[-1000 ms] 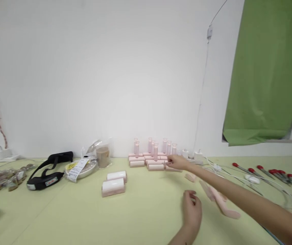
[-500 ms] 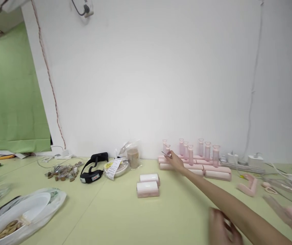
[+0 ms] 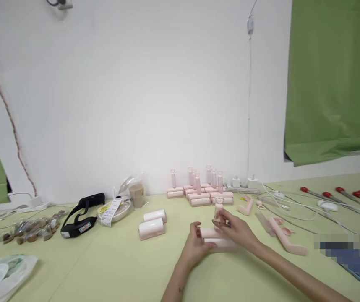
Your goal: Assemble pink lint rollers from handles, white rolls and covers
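Both hands meet over a pink lint roller (image 3: 217, 239) on the pale green table (image 3: 110, 268). My left hand (image 3: 196, 247) grips the roller's pink and white drum from the left. My right hand (image 3: 238, 230) pinches the upright pink handle with a heart-shaped end (image 3: 219, 208). A group of several more pink lint rollers (image 3: 199, 191) stands by the wall behind. Two white rolls on pink cores (image 3: 151, 224) lie to the left of my hands.
Loose pink handles (image 3: 285, 239) lie at right, with white chargers and cables (image 3: 252, 182) and red-handled tools (image 3: 346, 193). At left are a black strap device (image 3: 81, 216), a lidded bowl with a receipt (image 3: 113, 208), wrapped snacks (image 3: 29, 228) and a plastic bag (image 3: 0, 279).
My right hand has drawn back from the group of rollers by the wall with one roller. My left hand has come up to grip it. The camera swung right.
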Motion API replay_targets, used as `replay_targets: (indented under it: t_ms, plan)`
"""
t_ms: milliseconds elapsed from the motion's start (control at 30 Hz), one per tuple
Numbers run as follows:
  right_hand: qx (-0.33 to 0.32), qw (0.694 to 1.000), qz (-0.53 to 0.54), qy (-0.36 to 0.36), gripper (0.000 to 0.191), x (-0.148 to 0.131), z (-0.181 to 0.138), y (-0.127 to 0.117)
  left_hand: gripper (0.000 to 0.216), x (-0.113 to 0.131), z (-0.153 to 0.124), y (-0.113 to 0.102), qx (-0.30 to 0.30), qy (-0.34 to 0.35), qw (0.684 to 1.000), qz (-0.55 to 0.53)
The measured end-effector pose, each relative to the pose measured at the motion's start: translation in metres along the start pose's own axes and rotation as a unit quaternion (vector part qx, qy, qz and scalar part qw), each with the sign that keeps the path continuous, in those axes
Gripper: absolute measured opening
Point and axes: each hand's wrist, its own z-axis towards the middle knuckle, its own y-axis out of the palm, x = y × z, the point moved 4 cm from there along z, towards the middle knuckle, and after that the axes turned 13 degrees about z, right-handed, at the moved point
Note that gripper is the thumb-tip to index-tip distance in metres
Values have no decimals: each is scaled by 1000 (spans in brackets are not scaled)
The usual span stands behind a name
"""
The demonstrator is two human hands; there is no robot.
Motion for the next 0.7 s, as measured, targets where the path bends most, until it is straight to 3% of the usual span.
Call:
replay_targets:
  t_ms: [100,200,267,333,433,500,633,700]
  plan:
    - [91,994,66,9,24,-7,-8,-16,51,-4,3,-5,28,11,999,21]
    - [169,977,130,22,33,-16,-13,-33,56,-11,5,-13,40,-11,998,54]
    - [172,977,129,-1,35,-20,-19,-38,70,-14,5,-17,44,-23,996,72]
    - [164,976,129,-64,32,-21,-27,-40,80,-8,4,-26,93,-14,992,87]
    - [154,962,151,-167,24,-18,-42,-37,64,13,0,-40,172,12,985,13]
    - [88,958,161,-220,24,-18,-49,-30,49,28,-3,-39,123,-1,990,-71]
    - [-123,956,91,-251,31,-21,-59,-12,52,44,-17,-17,-115,-99,966,-210]
    - [-154,967,-3,-202,34,-13,-55,-15,43,44,-24,-14,-130,-122,957,-231]
